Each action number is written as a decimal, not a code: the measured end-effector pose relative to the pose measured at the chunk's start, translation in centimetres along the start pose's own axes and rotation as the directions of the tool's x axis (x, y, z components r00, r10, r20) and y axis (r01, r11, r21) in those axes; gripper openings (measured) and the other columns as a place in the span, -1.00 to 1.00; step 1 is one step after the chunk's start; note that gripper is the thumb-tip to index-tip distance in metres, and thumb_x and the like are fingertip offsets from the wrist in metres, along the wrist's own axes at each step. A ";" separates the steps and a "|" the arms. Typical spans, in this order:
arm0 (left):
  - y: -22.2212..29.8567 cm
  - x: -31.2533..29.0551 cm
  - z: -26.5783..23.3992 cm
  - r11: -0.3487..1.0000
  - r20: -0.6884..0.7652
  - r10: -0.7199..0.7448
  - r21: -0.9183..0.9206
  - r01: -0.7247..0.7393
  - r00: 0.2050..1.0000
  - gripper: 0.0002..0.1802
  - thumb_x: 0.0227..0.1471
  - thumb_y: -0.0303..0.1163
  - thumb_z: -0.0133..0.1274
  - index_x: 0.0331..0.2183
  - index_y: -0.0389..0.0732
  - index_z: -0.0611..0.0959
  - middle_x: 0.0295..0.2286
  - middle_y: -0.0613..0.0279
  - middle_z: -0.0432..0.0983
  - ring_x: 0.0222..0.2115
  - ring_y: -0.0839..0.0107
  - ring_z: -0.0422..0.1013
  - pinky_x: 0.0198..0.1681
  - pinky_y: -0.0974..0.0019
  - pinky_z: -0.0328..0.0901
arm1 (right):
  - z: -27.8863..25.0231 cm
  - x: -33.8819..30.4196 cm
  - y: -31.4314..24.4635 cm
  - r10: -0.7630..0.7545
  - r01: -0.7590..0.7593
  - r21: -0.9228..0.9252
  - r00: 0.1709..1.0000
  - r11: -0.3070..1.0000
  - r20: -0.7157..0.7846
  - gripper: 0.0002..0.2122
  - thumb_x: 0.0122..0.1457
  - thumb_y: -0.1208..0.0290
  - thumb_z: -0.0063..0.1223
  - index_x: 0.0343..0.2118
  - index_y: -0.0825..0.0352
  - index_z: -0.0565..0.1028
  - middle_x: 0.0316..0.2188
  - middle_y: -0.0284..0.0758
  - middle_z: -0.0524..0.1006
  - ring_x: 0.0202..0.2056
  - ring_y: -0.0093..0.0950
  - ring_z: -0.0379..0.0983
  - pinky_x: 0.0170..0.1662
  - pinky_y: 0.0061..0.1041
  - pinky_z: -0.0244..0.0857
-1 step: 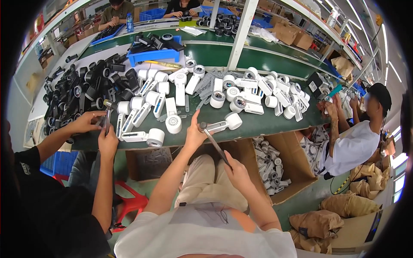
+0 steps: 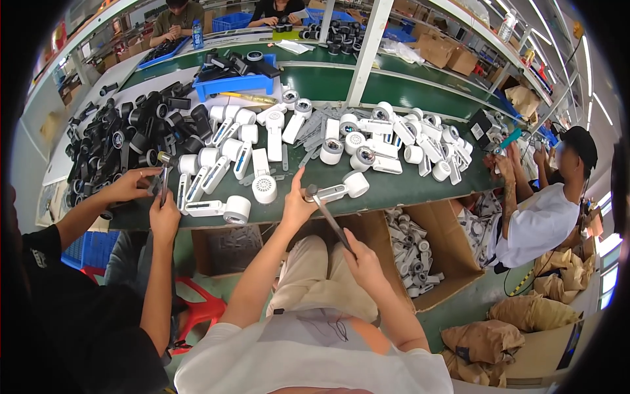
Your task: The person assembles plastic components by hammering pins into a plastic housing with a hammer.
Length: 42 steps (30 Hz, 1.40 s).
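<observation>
My left hand is closed round the handle end of a white handheld fan at the table's front edge. Its index finger points away from me, and the fan's round head faces right. In my right hand is the shaft of a hammer, which slants up to the left. The hammer's head is over the handle end by my left hand; whether they touch I cannot tell. Beyond my hands, another white fan lies flat, with loose grey strips behind it.
Black fans are heaped at the left, white ones at the right. A co-worker's hands hold a tool close on my left. A blue bin stands behind, a cardboard box of white parts below right. Another person works at far right.
</observation>
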<state>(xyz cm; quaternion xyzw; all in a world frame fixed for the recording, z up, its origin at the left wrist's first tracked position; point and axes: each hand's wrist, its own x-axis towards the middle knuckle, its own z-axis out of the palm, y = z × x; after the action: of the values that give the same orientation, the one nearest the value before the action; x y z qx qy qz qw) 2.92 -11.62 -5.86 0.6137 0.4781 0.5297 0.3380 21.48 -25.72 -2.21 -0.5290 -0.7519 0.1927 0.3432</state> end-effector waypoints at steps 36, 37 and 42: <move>5.3 -4.4 -0.5 0.747 0.092 0.540 0.406 -0.526 0.837 -0.63 -0.23 -0.68 -0.04 -0.26 -0.22 0.58 -0.23 0.11 0.51 -0.13 0.14 0.39 -0.06 0.11 0.24 | -3.2 -6.4 5.2 0.507 -0.286 0.651 0.844 0.703 -0.177 -0.59 0.18 0.56 -0.05 0.12 0.39 0.28 -0.63 -0.55 0.30 -0.70 -0.80 0.08 -0.67 -0.75 -0.06; 6.5 -4.7 -4.2 0.712 0.021 0.496 0.562 -0.421 0.868 -0.63 -0.27 -0.71 -0.07 -0.30 -0.23 0.57 -0.28 0.08 0.52 -0.19 0.09 0.40 -0.09 0.08 0.25 | -2.9 -6.4 5.2 0.512 -0.280 0.691 0.846 0.666 -0.151 -0.59 0.18 0.57 -0.06 0.12 0.39 0.28 -0.62 -0.55 0.31 -0.69 -0.80 0.08 -0.67 -0.75 -0.05; 3.2 -7.0 -19.7 0.518 -0.068 0.272 0.851 -0.087 0.960 -0.62 -0.14 -0.50 0.12 -0.16 -0.17 0.55 -0.26 0.18 0.47 -0.12 0.16 0.32 -0.06 0.13 0.16 | -1.0 -6.3 5.9 0.462 -0.284 0.678 0.882 0.678 -0.092 -0.60 0.17 0.56 -0.05 0.11 0.42 0.28 -0.58 -0.54 0.32 -0.68 -0.80 0.10 -0.65 -0.76 -0.03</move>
<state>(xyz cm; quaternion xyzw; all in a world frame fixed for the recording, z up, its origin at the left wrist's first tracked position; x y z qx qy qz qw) -15.38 -21.04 -1.08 0.6919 0.6373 0.3233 -0.1029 27.37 -29.49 -7.31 -0.5410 -0.4620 0.4362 0.5509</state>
